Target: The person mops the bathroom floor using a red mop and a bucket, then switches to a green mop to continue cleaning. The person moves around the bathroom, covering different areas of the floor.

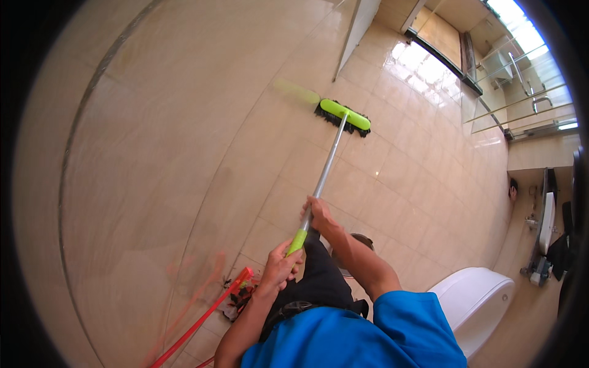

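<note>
A long-handled scrub brush stretches away from me, its silver pole slanting up and to the right. My left hand is wrapped around the green grip at the pole's near end. Farther up, my right hand grips the bare metal pole. The brush head has a lime green back and dark bristles. It lies at the glossy tiled wall on the left, which mirrors its green; whether the bristles touch the wall or only the floor, I cannot tell.
A red-handled tool leans beside my left forearm, its dark lower end partly hidden. Behind my right forearm a round container shows in part. A white ceramic fixture stands at the right. Beyond the brush are a pale partition and glass panels.
</note>
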The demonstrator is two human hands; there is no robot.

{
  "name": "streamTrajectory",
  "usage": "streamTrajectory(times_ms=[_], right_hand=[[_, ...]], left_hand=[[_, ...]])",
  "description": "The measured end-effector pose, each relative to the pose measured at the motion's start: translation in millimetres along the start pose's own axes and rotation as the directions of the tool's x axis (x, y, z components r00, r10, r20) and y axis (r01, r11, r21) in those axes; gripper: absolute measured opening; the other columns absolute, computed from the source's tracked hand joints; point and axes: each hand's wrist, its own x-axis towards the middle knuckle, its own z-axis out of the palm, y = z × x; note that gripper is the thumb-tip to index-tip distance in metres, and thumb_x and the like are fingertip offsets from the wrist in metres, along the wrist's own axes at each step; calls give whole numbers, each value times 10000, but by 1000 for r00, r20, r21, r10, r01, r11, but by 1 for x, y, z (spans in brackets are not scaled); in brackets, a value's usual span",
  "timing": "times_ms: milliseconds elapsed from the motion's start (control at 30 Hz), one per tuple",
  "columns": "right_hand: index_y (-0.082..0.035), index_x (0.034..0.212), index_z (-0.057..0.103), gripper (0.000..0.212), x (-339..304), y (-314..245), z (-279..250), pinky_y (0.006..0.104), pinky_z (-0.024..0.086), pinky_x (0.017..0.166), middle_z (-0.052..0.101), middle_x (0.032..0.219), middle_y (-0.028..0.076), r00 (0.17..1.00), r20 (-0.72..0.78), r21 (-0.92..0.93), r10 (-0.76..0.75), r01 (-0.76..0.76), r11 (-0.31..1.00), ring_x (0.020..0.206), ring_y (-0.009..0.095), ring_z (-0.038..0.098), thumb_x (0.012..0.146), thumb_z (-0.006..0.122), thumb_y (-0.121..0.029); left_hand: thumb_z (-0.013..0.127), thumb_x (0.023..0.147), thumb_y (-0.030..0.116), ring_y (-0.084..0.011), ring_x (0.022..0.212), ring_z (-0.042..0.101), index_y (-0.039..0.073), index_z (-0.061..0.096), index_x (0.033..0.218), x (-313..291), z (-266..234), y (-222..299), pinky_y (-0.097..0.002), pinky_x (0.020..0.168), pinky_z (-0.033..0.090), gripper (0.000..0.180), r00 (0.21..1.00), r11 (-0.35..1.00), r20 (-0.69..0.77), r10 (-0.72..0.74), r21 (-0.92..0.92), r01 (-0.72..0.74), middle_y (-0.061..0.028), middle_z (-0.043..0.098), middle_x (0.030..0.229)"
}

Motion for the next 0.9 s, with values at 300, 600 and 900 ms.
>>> streamTrajectory(times_ms=[300, 600, 900], right_hand=[[-55, 744, 404, 178, -21, 19, 12, 308, 400, 427, 429, 578, 52, 994, -67, -78, -89, 84, 993, 475, 172, 444, 733, 510, -198], [-16, 811, 385, 181, -63, 158, 51, 356, 445, 488, 452, 633, 95, 989, 13, 86, 148, -148, 985, 505, 234, 488, 773, 461, -176], [-28, 875, 378, 205, -84, 188, 61, 417, 436, 592, 463, 712, 104, 949, 74, 65, 307, -311, 948, 616, 257, 511, 781, 448, -196]], left_hand=[[495, 769, 118, -32, 388, 346, 92, 329, 1192, -24, -17, -1, -148, 301, 249, 455, 998, 998, 56, -7, 55, 4, -4, 409, 584], [519, 742, 78, -35, 377, 372, 60, 320, 1198, -115, -134, -31, -153, 296, 264, 497, 997, 980, 12, -70, 186, 67, -8, 447, 576], [532, 735, 68, -40, 369, 370, 72, 333, 1194, -145, -162, -43, -160, 290, 267, 500, 992, 968, -66, -104, 223, 116, -11, 459, 577]])
